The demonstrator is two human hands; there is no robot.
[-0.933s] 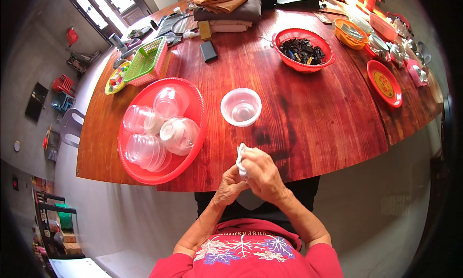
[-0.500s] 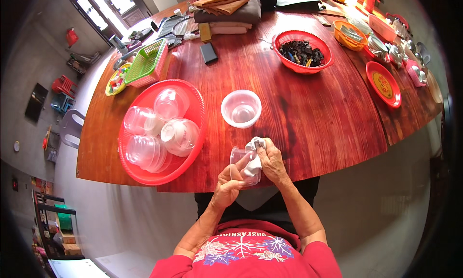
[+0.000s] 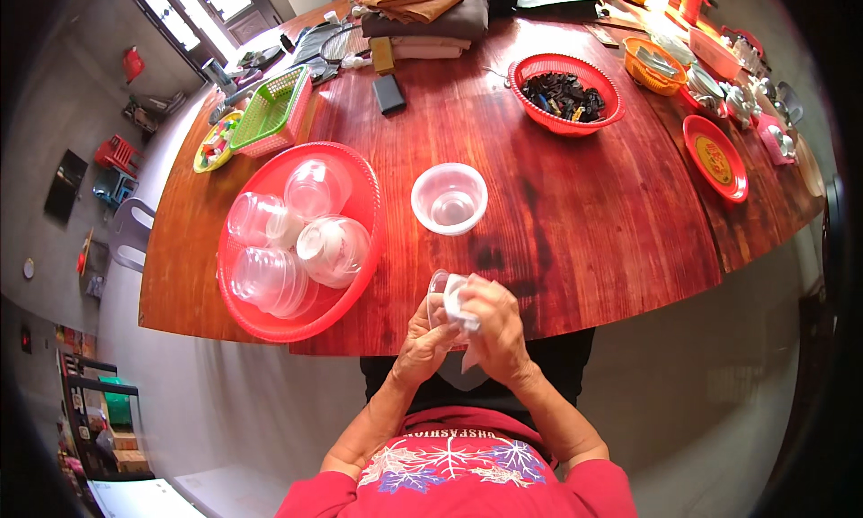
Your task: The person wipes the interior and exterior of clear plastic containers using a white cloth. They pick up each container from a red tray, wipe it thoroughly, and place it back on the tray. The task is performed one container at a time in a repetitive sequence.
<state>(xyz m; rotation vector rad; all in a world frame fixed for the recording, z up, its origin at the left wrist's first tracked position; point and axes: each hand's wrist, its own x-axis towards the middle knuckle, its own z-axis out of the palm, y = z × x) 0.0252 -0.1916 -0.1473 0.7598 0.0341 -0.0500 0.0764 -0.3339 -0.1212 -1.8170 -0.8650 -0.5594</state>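
Just beyond the table's near edge, my left hand [image 3: 421, 349] grips a clear plastic bowl [image 3: 437, 287], tilted on its side. My right hand [image 3: 500, 331] is closed on a white cloth [image 3: 458, 300] and presses it against the bowl. Part of the bowl is hidden behind the cloth and fingers. Farther off, a second clear plastic bowl [image 3: 449, 200] stands upright on the wooden table. To the left, a big round red plastic basket [image 3: 377, 214] holds stacks of clear bowls [image 3: 266, 280] lying on their sides.
A green and pink basket [image 3: 270, 113] sits at the far left, near a black rectangular object [image 3: 388, 95]. Folded cloths [image 3: 422, 23] are piled at the back. A red colander [image 3: 525, 120] of dark pieces stands at the far right, and a red oval plate [image 3: 735, 172] lies beyond.
My right hand has turned and moved down slightly with the cloth, now covering more of the bowl. The bowl in my left hand is tilted differently. Other things keep their places.
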